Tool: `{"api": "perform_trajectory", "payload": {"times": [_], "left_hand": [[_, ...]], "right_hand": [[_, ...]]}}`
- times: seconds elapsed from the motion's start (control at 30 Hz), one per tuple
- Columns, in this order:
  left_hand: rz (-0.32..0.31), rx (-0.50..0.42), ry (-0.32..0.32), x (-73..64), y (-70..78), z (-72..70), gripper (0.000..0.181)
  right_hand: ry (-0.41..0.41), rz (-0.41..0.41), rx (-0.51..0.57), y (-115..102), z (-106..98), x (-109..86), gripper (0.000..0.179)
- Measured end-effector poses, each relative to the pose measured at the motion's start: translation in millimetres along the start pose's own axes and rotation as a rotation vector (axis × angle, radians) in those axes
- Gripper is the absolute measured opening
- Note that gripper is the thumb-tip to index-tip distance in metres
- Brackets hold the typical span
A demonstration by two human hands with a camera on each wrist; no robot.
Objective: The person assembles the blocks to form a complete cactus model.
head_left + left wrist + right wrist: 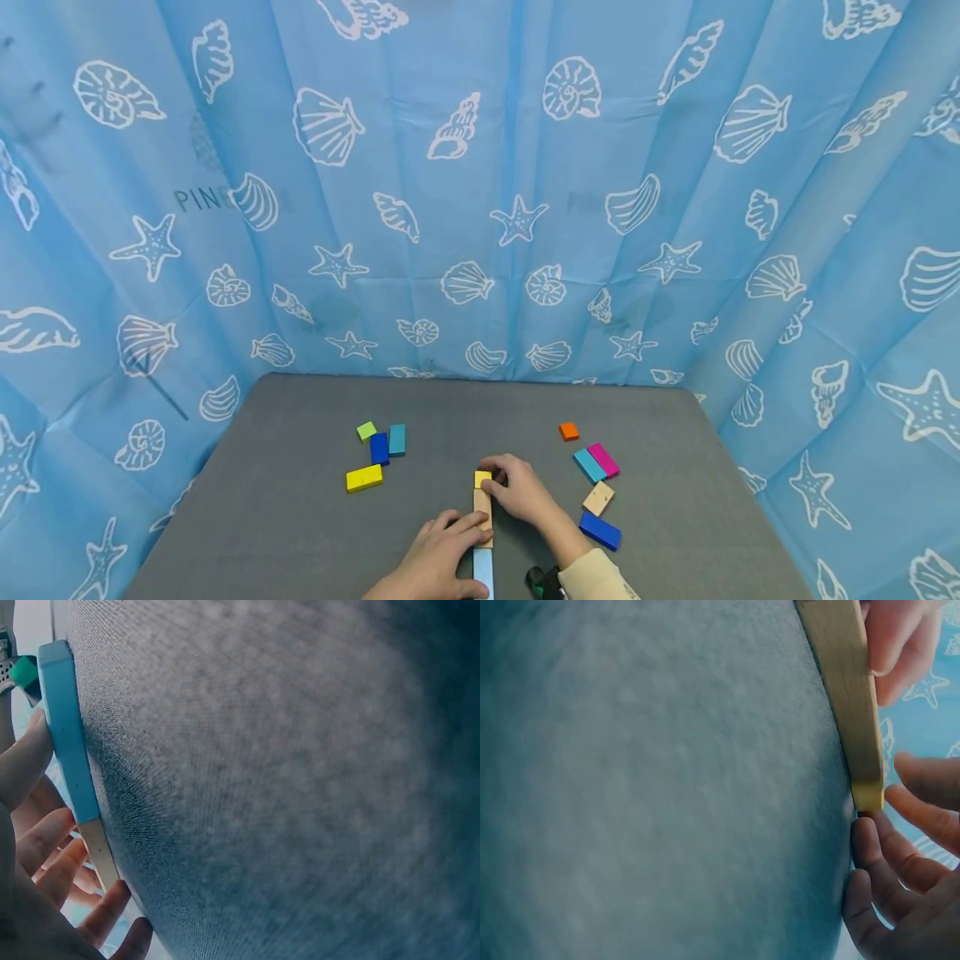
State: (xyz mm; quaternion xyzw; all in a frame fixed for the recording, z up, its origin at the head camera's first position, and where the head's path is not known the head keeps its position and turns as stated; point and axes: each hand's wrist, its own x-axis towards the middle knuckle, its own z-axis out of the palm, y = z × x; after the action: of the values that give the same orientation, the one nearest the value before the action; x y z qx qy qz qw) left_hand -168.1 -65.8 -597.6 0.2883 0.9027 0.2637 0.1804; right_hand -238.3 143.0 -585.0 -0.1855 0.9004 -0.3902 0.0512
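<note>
A row of blocks runs away from me at the table's middle: a light blue block [483, 571] nearest, pale wooden ones [482, 502] beyond it, and a small yellow block [482, 479] at the far end. Along the row's left side lies my left hand [438, 554], its thumb by the blue block and its spread fingers touching the wood. My right hand [519, 492] is at the far end. In the right wrist view its fingertips [867, 832] touch the yellow block's [868, 796] end, while the thumb [922, 776] stands a little apart from the block.
To the left lie a lime block [366, 431], a dark blue one [379, 448], a teal one [397, 440] and a yellow one [364, 478]. Orange [569, 432], magenta [603, 460], teal [589, 465], wooden [598, 498] and blue [600, 531] blocks lie right. A shell-patterned curtain [480, 325] surrounds the table.
</note>
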Motion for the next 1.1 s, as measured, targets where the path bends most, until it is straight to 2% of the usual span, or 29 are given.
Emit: {"api": "perform_trajectory", "payload": {"times": [0.17, 0.43, 0.67, 0.83, 1.1], "left_hand": [[-0.009, 0.015, -0.003, -1.1, 1.6, -1.0, 0.065], [-0.036, -0.010, -0.025, 1.9, -2.5, 2.8, 0.066], [0.026, 0.009, 0.018, 1.5, -2.4, 1.9, 0.068], [0.031, 0.038, 0.014, 0.7, 1.0, -1.1, 0.069], [0.034, -0.040, 0.009, 1.9, -5.4, 3.3, 0.067]], "right_hand": [[0.026, 0.007, -0.008, -1, -1, -0.7, 0.025], [0.013, 0.041, -0.032, -2, 3, 0.0, 0.019], [0.036, 0.023, -0.040, -2, -1, -0.3, 0.020], [0.041, 0.015, -0.038, -2, -2, 0.1, 0.021], [0.069, 0.003, -0.016, -4, -8, -5.2, 0.024]]}}
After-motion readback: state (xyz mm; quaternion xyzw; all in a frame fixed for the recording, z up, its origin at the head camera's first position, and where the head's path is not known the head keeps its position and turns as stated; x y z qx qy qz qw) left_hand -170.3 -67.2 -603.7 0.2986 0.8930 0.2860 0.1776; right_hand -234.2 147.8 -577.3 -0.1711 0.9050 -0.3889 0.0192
